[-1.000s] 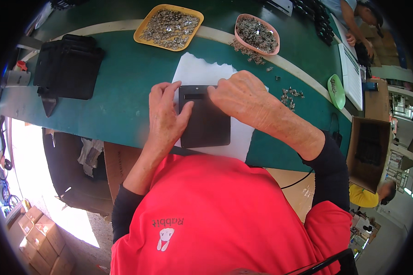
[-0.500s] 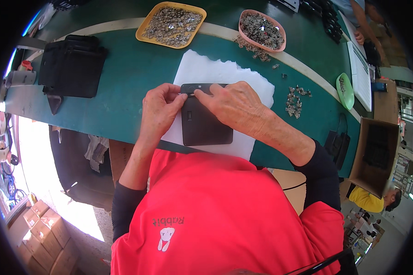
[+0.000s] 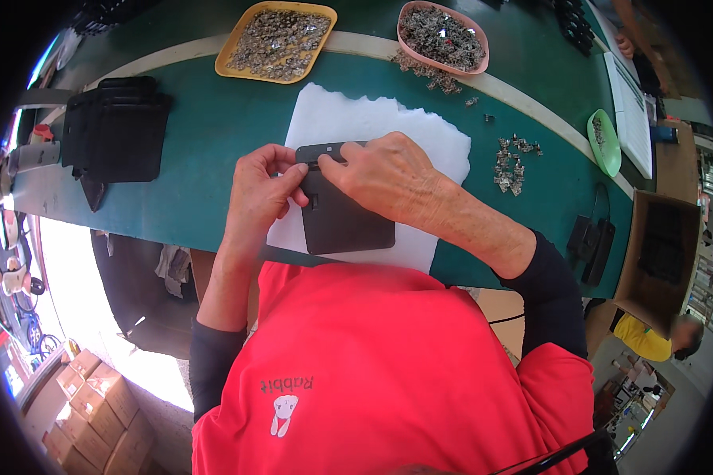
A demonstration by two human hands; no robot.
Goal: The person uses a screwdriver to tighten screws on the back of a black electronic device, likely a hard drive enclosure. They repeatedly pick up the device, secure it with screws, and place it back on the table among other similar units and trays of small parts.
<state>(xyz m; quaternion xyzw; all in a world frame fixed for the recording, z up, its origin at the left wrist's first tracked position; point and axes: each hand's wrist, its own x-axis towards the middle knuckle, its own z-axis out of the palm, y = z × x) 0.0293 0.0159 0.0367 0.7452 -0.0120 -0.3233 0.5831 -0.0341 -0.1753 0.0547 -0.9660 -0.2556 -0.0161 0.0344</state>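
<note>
A flat black plastic panel (image 3: 348,226) with small slots and holes lies on a white foam sheet (image 3: 444,142). At its upper left corner, my left hand (image 3: 255,194) has thumb and fingers closed near a slot; whatever is between them is too small to make out. My right hand (image 3: 392,178) rests over the panel's upper part, fingers curled, a fingertip and thumb close to the same slot. Its palm side is hidden, so what it pinches does not show. Small metal clips (image 3: 509,168) are scattered on the green table to the right.
Beyond the foam stand a yellow tray (image 3: 221,62) and a pink tray (image 3: 484,62) of small metal parts. A green dish (image 3: 610,162) is at right, above an open carton (image 3: 622,297). Stacked black panels (image 3: 119,134) lie left. Another person's hand (image 3: 624,45) shows at upper right.
The view has shifted slightly, moving the scene in the picture. Both hands stay at the panel's upper left; the left fingers have moved a little along its edge.
</note>
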